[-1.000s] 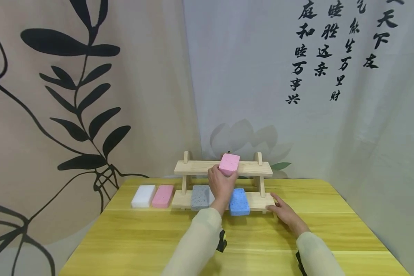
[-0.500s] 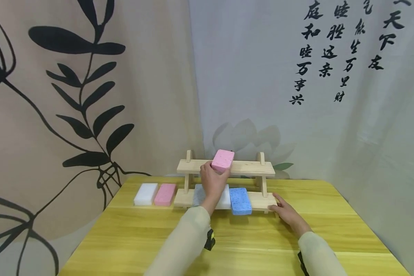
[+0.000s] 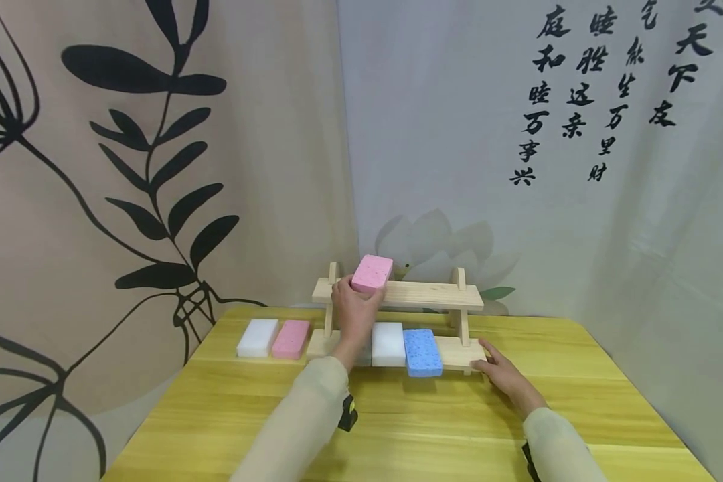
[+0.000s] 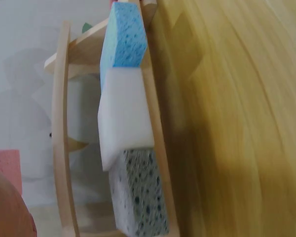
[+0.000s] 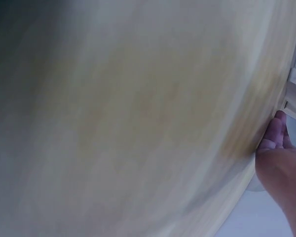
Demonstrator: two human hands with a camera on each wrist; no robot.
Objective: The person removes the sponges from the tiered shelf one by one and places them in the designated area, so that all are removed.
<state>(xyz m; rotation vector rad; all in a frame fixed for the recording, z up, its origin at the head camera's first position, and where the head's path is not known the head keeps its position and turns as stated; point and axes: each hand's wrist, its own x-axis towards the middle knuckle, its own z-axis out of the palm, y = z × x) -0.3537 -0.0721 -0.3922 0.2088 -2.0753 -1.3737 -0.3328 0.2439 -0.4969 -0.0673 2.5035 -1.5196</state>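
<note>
My left hand [image 3: 355, 311] holds a pink sponge [image 3: 372, 273] at the left part of the top board of a small two-tier wooden rack [image 3: 434, 294]. Whether the sponge touches the board cannot be told. On the lower board lie a speckled grey sponge [image 4: 140, 192], a white sponge [image 3: 388, 344] and a blue sponge [image 3: 423, 353], side by side. The left forearm mostly hides the grey one in the head view. My right hand [image 3: 509, 381] grips the right end of the lower board with thumb and fingers; in the right wrist view its fingertips [image 5: 280, 116] meet the wood.
Left of the rack, another white sponge [image 3: 258, 338] and another pink sponge [image 3: 291, 339] lie on the yellow wood-grain table [image 3: 434, 428]. Behind the table hangs a cloth backdrop [image 3: 277, 167] with dark plant prints and writing.
My left hand has moved left along the top board with the pink sponge, uncovering the white sponge below and covering the grey one. The right hand has stayed at the rack's end.
</note>
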